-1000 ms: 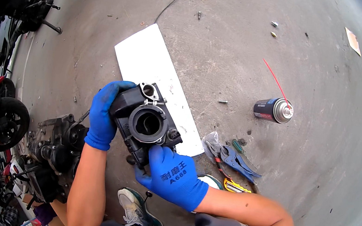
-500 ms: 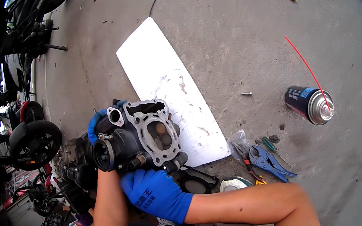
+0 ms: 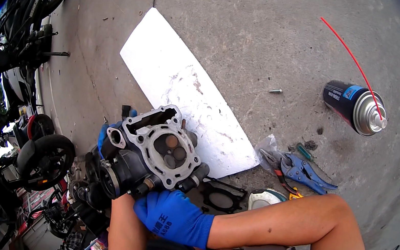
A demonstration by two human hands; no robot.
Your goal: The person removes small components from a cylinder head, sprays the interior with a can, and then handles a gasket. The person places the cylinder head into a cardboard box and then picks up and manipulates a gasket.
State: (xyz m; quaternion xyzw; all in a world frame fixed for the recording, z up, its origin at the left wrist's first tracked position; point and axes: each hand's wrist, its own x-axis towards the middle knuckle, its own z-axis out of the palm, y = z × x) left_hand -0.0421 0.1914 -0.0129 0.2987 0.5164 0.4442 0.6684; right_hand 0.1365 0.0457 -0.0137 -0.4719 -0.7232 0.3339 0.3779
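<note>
An engine cylinder head [image 3: 174,160] is held up in front of me, its flat gasket face and round combustion chamber with valves turned toward me. My left hand [image 3: 102,140], in a blue glove, wraps round its far left side; most of that hand is hidden behind the metal. Against the near edge, just below the black rubber intake boot [image 3: 111,181], my gloved right hand [image 3: 171,216] is closed on the head, its fingertips out of sight. Below and right of the casting lies a dark gasket [image 3: 222,199] on the ground.
A white sheet [image 3: 184,89] lies on the concrete beyond the head. Rightward are blue locking pliers [image 3: 304,172], a green-handled tool [image 3: 304,151], a bolt [image 3: 276,91] and a spray can [image 3: 352,106] with a red straw. Motorcycles [image 3: 44,161] stand at the left.
The cylinder head has tilted, so its gasket face and chamber show more fully. Both hands keep their hold. My view has shifted slightly, uncovering more of the gasket on the ground.
</note>
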